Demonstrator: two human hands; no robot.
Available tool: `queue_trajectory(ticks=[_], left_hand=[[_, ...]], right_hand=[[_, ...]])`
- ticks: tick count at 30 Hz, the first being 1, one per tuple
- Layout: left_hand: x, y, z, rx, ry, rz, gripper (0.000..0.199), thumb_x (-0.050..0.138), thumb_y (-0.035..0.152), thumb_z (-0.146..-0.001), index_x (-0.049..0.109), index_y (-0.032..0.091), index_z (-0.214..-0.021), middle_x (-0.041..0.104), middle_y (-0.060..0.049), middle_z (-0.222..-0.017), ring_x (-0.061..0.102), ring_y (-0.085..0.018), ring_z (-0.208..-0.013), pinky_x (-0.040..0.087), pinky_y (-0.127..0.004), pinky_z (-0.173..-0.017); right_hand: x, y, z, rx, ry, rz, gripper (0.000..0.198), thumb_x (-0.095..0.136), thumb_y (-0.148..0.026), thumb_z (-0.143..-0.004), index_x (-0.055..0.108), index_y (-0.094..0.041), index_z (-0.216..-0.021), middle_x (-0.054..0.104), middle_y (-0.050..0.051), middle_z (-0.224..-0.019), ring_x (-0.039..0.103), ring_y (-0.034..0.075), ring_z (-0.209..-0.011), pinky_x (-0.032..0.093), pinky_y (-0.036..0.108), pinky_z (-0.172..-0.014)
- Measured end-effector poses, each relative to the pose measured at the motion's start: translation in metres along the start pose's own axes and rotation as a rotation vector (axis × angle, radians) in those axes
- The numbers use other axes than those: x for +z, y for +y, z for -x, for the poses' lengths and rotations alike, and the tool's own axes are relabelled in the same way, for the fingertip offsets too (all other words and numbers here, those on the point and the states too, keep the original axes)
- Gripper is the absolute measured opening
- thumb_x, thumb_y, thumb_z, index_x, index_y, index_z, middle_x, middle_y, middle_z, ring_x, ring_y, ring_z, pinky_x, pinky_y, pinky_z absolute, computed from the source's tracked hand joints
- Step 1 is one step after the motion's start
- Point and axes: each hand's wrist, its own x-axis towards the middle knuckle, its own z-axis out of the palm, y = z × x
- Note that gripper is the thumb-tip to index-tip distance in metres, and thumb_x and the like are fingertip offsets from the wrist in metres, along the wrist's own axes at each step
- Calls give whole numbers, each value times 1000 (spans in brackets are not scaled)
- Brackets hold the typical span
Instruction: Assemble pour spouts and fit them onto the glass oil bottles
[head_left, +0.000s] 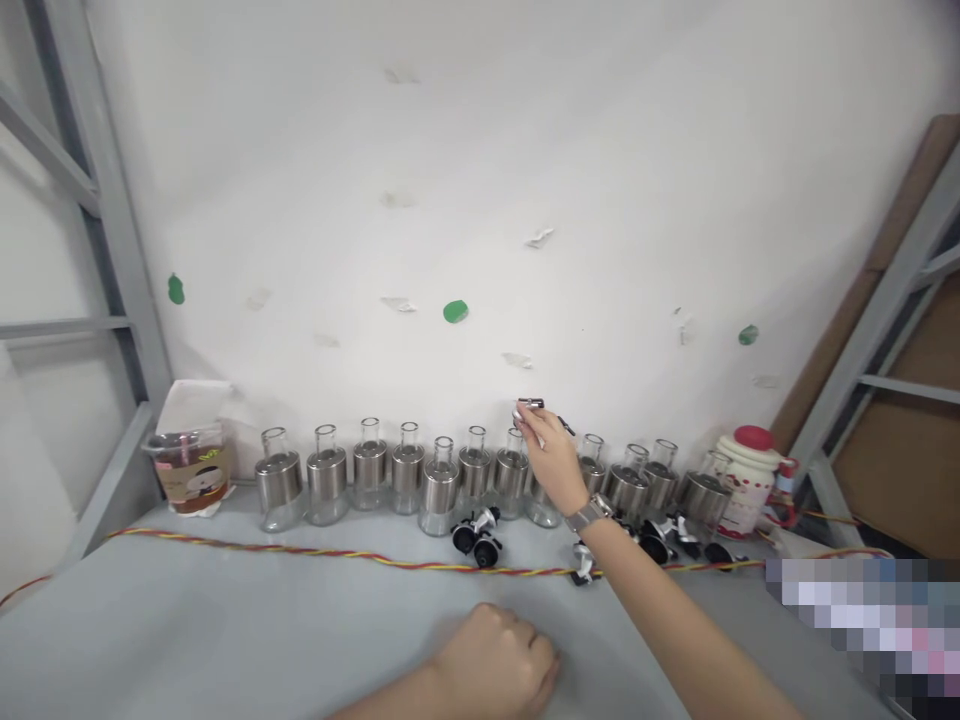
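Note:
My right hand (551, 450), with a watch (589, 512) on its wrist, pinches a silver-and-black bottle pourer (530, 404) between thumb and fingers. It is over the row, close to the neck of a glass bottle with a steel sleeve (512, 470); whether the pourer touches the glass I cannot tell. Low in the view, my left hand (499, 660) rests on the grey table (225, 620) as a closed fist, with nothing seen in it. Between the hands and the row lie more silver-and-black pourers (480, 540), and others (667, 538) sit partly behind my right forearm.
Several sleeved glass bottles (279, 480) line the foot of the white wall (337, 200). A drink cup (191, 470) stands at the left end, a white flask with red lid (750, 480) at the right. A twisted red-and-yellow cord (300, 550) crosses the table. Grey metal frames (112, 200) border both sides.

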Motion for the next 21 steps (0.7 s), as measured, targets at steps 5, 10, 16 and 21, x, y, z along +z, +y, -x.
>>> queue_trajectory(ticks=[5,10,16,21], left_hand=[[-2,1,0,-10,-12,1,16,51,28,-78,50,18,-67,64,2,-60,58,-14,-49,39,-24,-44],[-3,0,0,-6,-8,12,16,49,27,-80,50,18,-67,63,1,-60,58,-14,-49,39,-24,-45],[-2,-1,1,-6,-5,19,13,48,26,-80,51,18,-70,63,1,-60,58,-14,-50,38,-23,-46],[-6,-1,0,-14,-22,25,12,48,27,-80,51,18,-72,63,1,-61,58,-14,-50,39,-23,-47]], right_hand=[[3,11,7,-45,-64,47,34,37,-21,-87,50,-24,-118,51,8,-109,49,18,-101,41,35,-89],[3,13,5,-82,-85,97,35,41,-22,-86,49,-23,-120,50,9,-109,49,20,-101,40,38,-90],[7,17,10,-120,-92,138,30,42,-25,-85,54,-24,-113,44,10,-115,47,22,-104,41,39,-90],[8,16,12,-128,-100,168,34,46,-25,-84,48,-22,-118,47,9,-111,46,22,-104,39,39,-92]])
